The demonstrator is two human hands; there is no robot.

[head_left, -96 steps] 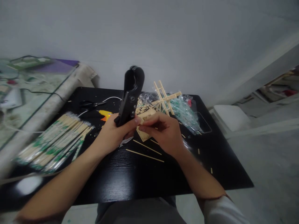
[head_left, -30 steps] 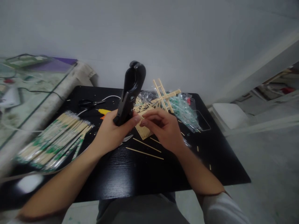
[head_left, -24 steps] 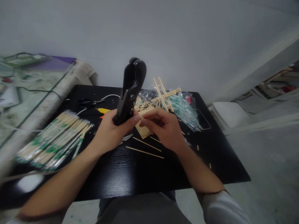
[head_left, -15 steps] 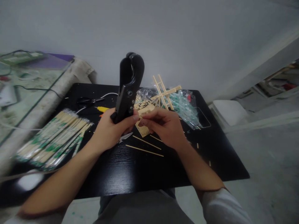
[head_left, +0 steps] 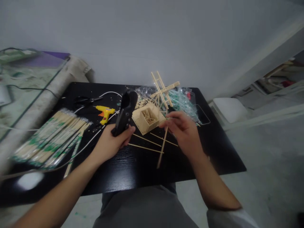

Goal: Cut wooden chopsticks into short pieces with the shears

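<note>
The slim wooden stick [head_left: 162, 148] is pinched in the right hand [head_left: 184, 131], its long axis running near to far, right of and apart from the smooth black hand tool [head_left: 125, 114] gripped in the left hand [head_left: 112, 141]. Between and beyond them, a square pale box [head_left: 151, 127] holds short sticks [head_left: 148, 115] on the glossy, grained table [head_left: 147, 175].

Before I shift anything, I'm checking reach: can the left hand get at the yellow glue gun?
Probably within reach: the yellow glue gun lies uncovered just beyond the left hand. Grasping it looks doubtful while that hand holds the black tool.
</note>
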